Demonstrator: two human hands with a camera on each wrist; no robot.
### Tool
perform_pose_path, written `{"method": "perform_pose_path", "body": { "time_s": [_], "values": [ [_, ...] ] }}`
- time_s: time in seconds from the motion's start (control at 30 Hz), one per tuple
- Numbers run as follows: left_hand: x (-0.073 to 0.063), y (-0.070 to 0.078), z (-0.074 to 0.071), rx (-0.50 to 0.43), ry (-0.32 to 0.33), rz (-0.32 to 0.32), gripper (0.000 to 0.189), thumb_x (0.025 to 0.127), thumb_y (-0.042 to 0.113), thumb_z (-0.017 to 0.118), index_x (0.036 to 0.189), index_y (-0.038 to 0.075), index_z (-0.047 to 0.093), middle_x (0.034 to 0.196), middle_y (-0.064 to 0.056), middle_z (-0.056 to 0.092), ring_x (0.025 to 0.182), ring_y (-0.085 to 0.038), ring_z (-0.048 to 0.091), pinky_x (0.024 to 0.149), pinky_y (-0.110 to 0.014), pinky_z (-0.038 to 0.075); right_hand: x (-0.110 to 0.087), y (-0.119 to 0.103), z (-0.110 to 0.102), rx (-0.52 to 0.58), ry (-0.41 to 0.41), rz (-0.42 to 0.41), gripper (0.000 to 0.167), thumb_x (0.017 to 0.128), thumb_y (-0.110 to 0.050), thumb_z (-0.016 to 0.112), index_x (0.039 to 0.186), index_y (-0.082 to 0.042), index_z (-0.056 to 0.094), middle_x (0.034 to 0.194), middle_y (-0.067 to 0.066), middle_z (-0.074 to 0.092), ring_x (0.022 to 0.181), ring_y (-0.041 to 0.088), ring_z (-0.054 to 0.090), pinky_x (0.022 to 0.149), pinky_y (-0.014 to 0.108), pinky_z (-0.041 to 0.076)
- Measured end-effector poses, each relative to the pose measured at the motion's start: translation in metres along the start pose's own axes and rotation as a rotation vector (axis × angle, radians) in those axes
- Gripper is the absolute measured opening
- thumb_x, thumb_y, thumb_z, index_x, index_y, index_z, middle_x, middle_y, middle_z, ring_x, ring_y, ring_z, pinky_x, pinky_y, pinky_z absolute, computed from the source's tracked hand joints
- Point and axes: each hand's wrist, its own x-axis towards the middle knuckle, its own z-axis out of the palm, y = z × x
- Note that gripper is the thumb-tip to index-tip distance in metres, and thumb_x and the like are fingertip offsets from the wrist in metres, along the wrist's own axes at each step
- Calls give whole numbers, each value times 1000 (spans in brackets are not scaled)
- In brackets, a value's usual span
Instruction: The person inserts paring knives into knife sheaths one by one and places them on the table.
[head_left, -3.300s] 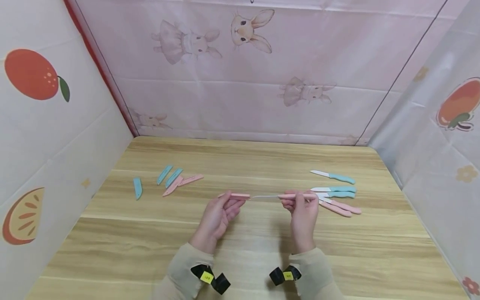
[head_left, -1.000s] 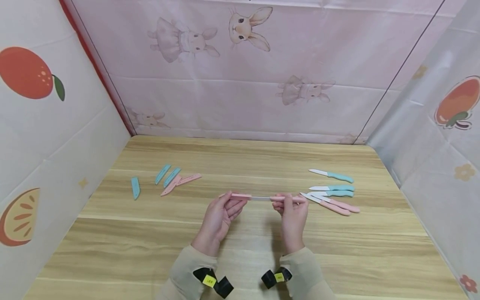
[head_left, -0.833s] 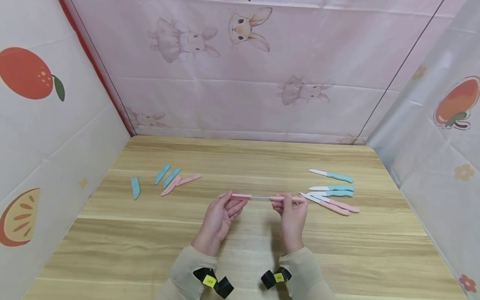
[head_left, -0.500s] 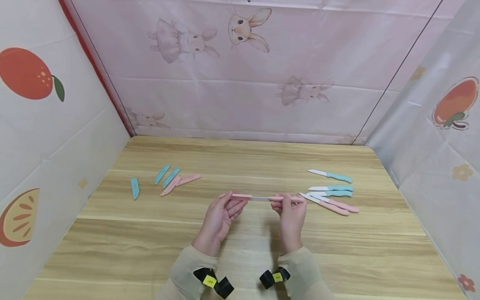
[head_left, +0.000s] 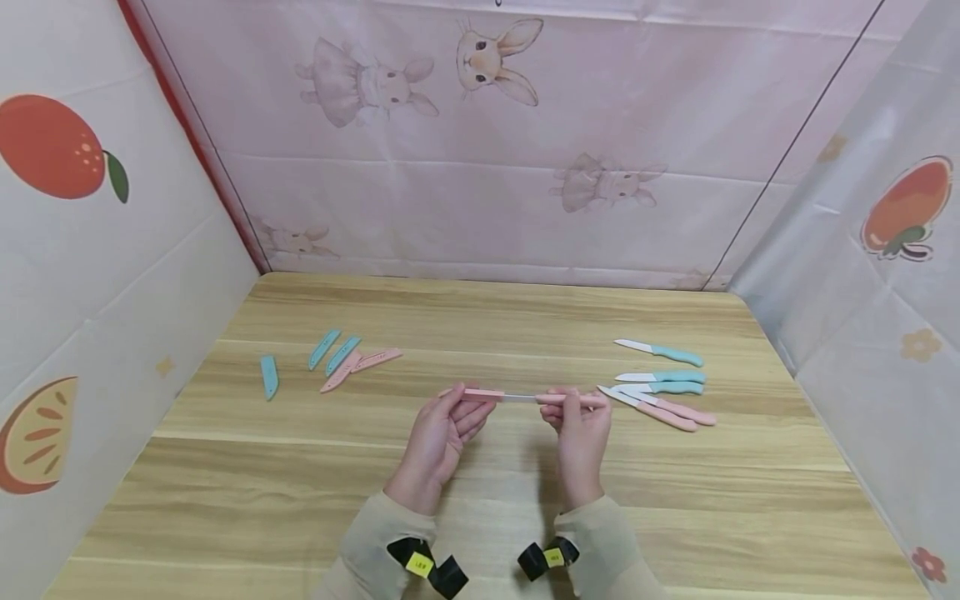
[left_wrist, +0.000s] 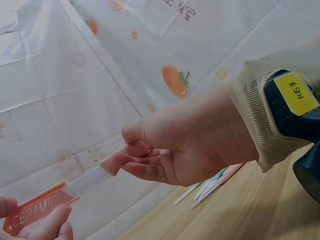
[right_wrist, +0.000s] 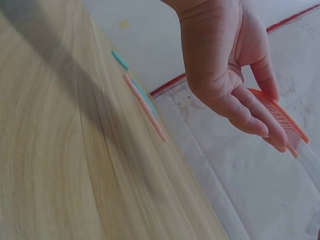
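Observation:
Above the middle of the table, my left hand [head_left: 437, 437] pinches a pink blade sheath [head_left: 483, 395] between thumb and fingers. Raised lettering reading CERAMIC shows on the sheath in the left wrist view. From the other side, my right hand [head_left: 581, 442] grips the pink handle of a paring knife [head_left: 551, 399]. The knife's white blade [left_wrist: 86, 181] points left, and its tip end is inside the sheath mouth, hidden there. A stretch of bare blade shows between sheath and handle. Sheath and knife lie in one line, held nearly level.
On the left of the table [head_left: 480, 533] lie several loose sheaths: blue ones [head_left: 270, 377] and two overlapping pink ones [head_left: 378, 359]. On the right lie several bare knives, with blue handles [head_left: 678, 356] and pink handles [head_left: 667, 416]. Printed cloth walls [head_left: 420, 208] enclose the table.
My right hand has moved left with the knife, and the blade tip, outside the sheath mouth at first, has gone into it. In the last second the blade has slid only slightly farther in.

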Motion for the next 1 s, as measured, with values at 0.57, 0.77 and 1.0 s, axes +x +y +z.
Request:
{"method": "perform_pose_path", "body": {
  "time_s": [0.57,0.77,1.0],
  "values": [
    [-5,1,1,-11,8,-12,25,101,21,41,105,1,55,102,-16,68,99,-23,64,84,-34,50,-11,-28,23,4,33,52,22,96,-8,49,105,3,32,78,13,65,55,11,63,55,24,54],
    [-5,0,1,-10,7,-8,25,100,21,42,105,0,55,103,-17,67,99,-24,63,85,-35,50,-10,-15,13,58,-20,7,25,94,-8,53,104,2,33,81,19,65,58,17,65,56,27,55],
    [-7,0,2,-5,11,-13,26,101,22,41,106,0,54,102,-17,68,98,-23,64,82,-33,52,-15,-33,26,-15,22,40,24,95,-7,50,105,6,31,80,17,65,55,12,64,56,27,55]
  ]
}}
